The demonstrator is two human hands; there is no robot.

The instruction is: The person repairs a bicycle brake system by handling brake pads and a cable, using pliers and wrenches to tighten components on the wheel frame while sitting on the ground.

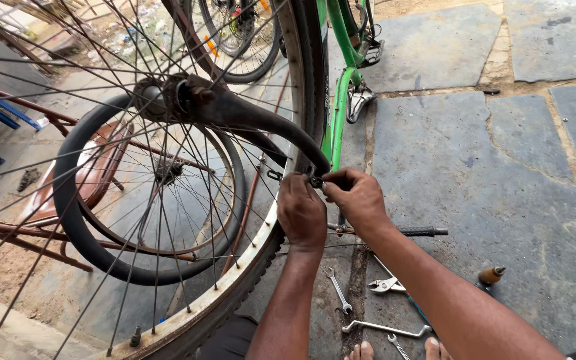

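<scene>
Inner tube (68, 220) already hangs out in a loose black loop on the left, draped through the spokes, one end running up over the hub and down to the rim (261, 247) of the big wheel; tyre (315, 80) is on the rim yet, so tube removal looks mostly done, only the valve end left to free. Left hand (301, 213) sits knuckles up on the rim edge, fingers curled down, pinching at the tube end beside a small metal valve part (315, 180). Right hand (358, 200) closes thumb and forefinger on that same part from the right, probably unscrewing, hard to tell. Spanners (341, 293) and pliers (387, 285) lie on the stone floor (488, 180) near the feet, green bike frame (338, 87) behind.
</scene>
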